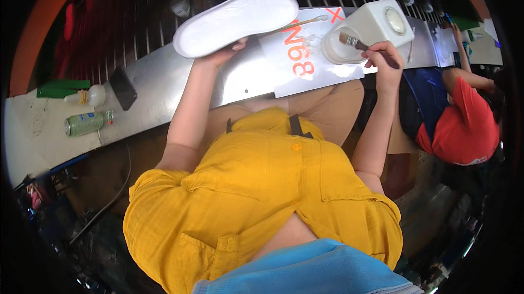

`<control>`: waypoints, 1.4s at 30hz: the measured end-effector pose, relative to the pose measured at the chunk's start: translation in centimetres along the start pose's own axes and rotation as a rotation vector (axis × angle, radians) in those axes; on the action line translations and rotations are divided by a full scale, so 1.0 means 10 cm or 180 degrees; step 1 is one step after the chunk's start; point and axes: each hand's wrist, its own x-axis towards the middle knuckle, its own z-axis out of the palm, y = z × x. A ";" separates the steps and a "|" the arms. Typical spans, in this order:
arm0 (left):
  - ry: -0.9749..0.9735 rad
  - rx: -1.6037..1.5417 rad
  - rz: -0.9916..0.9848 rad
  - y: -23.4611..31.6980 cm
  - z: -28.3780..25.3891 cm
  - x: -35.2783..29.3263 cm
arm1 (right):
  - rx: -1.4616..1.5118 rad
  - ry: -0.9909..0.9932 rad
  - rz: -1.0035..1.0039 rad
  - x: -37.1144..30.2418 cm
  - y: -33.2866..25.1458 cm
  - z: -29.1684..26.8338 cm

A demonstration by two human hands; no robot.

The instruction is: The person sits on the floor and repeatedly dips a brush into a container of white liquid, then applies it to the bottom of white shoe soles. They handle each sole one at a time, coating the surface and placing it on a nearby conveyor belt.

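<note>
White rubbery-looking foot-shaped sole (234, 22): our left hand (225, 55) grips beneath, likely baring its face; right hand (385, 59) pinches brown-bristled brush (352, 42).

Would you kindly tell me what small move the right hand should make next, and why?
Probably lift the brush clear of the round white container and bring it left toward the white shoe sole: the right hand holds the brush with its bristles at the container's mouth, while the left hand holds the sole away from it.

footwear workshop: shoe sole (234, 24), brush (357, 44)
</note>
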 end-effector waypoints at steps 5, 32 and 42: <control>0.0054 0.0257 0.0153 -0.11 0.04 -0.11 | -0.0705 0.0068 0.0353 -0.08 0.32 0.12; 0.0594 -0.0050 -0.1141 -0.89 0.55 0.31 | 0.0476 -0.1358 -0.0632 -0.27 0.02 0.55; 0.0739 -0.0148 -0.1100 -0.81 0.81 0.09 | -0.1150 -0.0334 -0.2038 0.31 -0.08 0.57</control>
